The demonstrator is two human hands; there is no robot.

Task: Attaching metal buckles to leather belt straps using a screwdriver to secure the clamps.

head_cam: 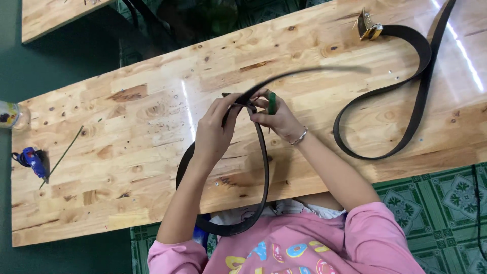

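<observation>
A dark leather belt (264,167), looped above the wooden workbench (127,152), is pinched in closed fingers by the left hand (215,132) and the right hand (276,119), the latter also gripping a green-handled tool (272,103).

Small belt-making workshop, long knotty pine surface (127,137) scattered with tiny screws, dark leather belts (406,101) lay in loops, brass buckle (368,28) at one end, blue glue gun (30,160) at the edge, green patterned floor tiles (446,203) showed below.

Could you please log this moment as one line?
left hand: holds belt | right hand: belt end, green tool | second belt on table
</observation>
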